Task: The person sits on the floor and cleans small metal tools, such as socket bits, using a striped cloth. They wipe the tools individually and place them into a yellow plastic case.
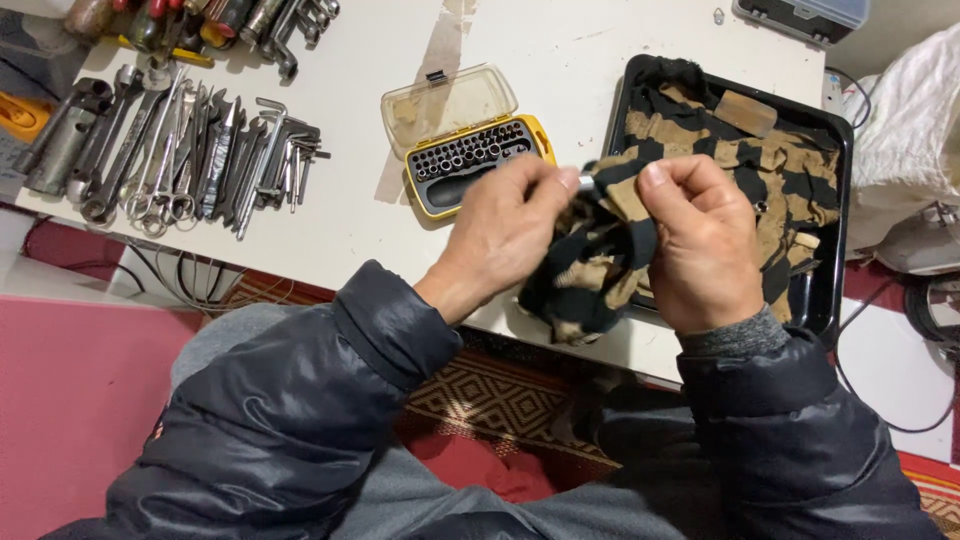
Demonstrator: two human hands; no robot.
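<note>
My right hand (pixel 705 245) grips a black and tan patterned cloth (pixel 590 275) bunched in front of me. My left hand (pixel 505 230) pinches a small metal piece (pixel 585 181) whose tip shows between the fingers and the cloth. The cloth trails back into a black tray (pixel 835 200) on the white table, where more of it lies spread out. Just beyond my left hand sits an open yellow and black bit case (pixel 470 150) with a clear lid.
Wrenches, hex keys and other metal tools (pixel 180 150) lie in rows at the table's left. Screwdrivers (pixel 200 25) are piled at the far left corner. A grey case (pixel 805 15) stands at the far right. A white sack (pixel 910 120) lies right of the tray.
</note>
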